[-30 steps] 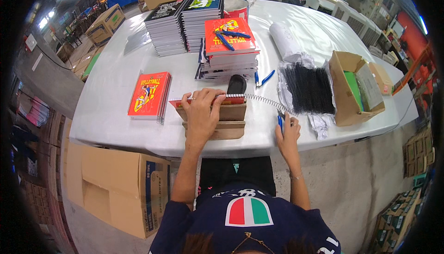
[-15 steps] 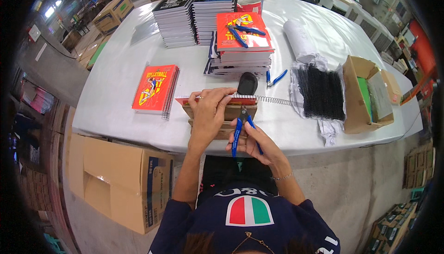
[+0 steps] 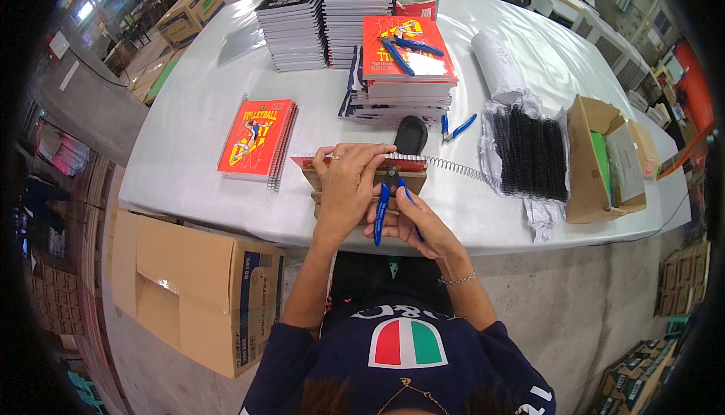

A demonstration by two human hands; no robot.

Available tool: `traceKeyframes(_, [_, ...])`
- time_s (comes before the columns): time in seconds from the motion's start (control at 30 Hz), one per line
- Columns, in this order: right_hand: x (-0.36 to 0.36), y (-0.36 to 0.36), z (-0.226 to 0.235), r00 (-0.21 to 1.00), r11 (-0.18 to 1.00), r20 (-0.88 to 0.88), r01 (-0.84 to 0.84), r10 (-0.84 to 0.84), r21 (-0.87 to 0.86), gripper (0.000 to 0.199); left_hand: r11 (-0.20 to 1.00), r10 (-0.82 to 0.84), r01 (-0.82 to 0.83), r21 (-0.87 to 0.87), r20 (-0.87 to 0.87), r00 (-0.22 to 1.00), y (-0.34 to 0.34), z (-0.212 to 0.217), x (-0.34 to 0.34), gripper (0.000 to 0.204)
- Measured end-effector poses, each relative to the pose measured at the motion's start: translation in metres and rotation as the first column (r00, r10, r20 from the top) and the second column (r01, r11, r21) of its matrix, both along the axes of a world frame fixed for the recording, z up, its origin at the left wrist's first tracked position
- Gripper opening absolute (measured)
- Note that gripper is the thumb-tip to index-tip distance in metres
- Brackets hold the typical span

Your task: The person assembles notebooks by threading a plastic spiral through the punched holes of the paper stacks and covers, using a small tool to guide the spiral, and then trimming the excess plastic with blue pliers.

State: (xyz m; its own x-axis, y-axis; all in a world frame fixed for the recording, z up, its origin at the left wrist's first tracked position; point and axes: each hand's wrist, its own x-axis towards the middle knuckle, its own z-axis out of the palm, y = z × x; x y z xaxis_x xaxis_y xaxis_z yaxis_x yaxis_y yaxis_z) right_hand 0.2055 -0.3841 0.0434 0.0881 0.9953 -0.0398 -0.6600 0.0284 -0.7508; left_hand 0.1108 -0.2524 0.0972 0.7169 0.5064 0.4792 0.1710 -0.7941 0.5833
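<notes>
Left hand (image 3: 349, 182) lies flat on a red notebook (image 3: 355, 163) set on a wooden jig (image 3: 362, 185) at the white bench (image 3: 189, 135) edge. Right hand (image 3: 411, 222) grips blue-handled pliers (image 3: 387, 203) at the notebook's wire spiral (image 3: 457, 169), which trails right toward a black coil bundle (image 3: 529, 151).

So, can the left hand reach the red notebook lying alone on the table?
Probably yes: the red notebook lies just left of the left hand, with bare table between them, though that hand now presses the notebook being bound.
</notes>
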Motion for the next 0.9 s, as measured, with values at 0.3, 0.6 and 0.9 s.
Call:
traceKeyframes(0.3, [0.002,0.001,-0.004,1.000,1.000,0.001,-0.019,0.019,0.007,0.051,1.000,0.014,-0.014,-0.023,-0.002,1.000,-0.003,0.003,-0.001,0.023])
traceKeyframes(0.6, [-0.012,0.001,0.005,0.952,0.996,-0.301,-0.035,0.057,0.078,0.049,0.999,0.021,-0.020,-0.034,0.046,0.999,-0.005,0.000,-0.002,0.021])
traceKeyframes(0.9, [-0.017,0.005,-0.003,0.946,0.999,-0.323,-0.016,0.032,0.051,0.047,0.998,0.031,-0.029,-0.049,0.038,0.999,-0.004,0.001,0.001,0.019])
